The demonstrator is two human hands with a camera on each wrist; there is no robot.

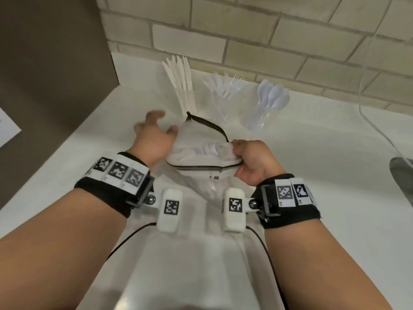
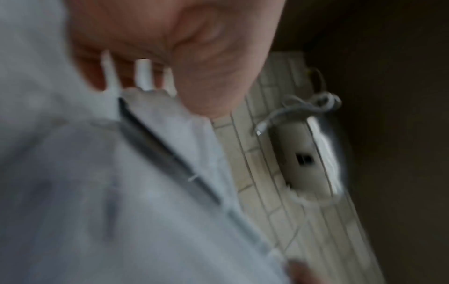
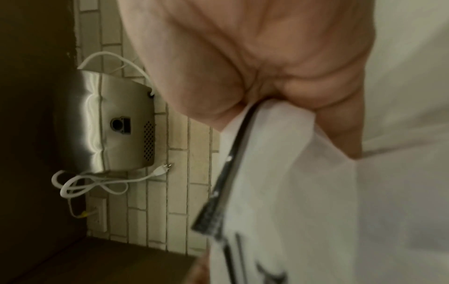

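Note:
A white fabric pouch point(image 1: 201, 171) with a dark zipper lies unzipped on the white counter point(image 1: 312, 153). White plastic utensils point(image 1: 207, 149) show inside its mouth. My right hand point(image 1: 240, 151) grips the pouch's right end, fabric bunched in the curled fingers point(image 3: 335, 123). My left hand point(image 1: 161, 124) is blurred at the pouch's far left rim, fingers spread and thumb against the fabric. The left wrist view shows the palm point(image 2: 194, 57) over the pouch point(image 2: 97, 192), with white handles beneath it. Whether the left hand holds them is unclear.
Against the tiled wall stand white knives point(image 1: 181, 81), forks point(image 1: 225, 86) and spoons point(image 1: 271, 95) in clear cups. A brown cabinet side point(image 1: 49, 74) closes the left. A white cord point(image 1: 375, 126) runs to a steel appliance point(image 3: 116, 130) on the right.

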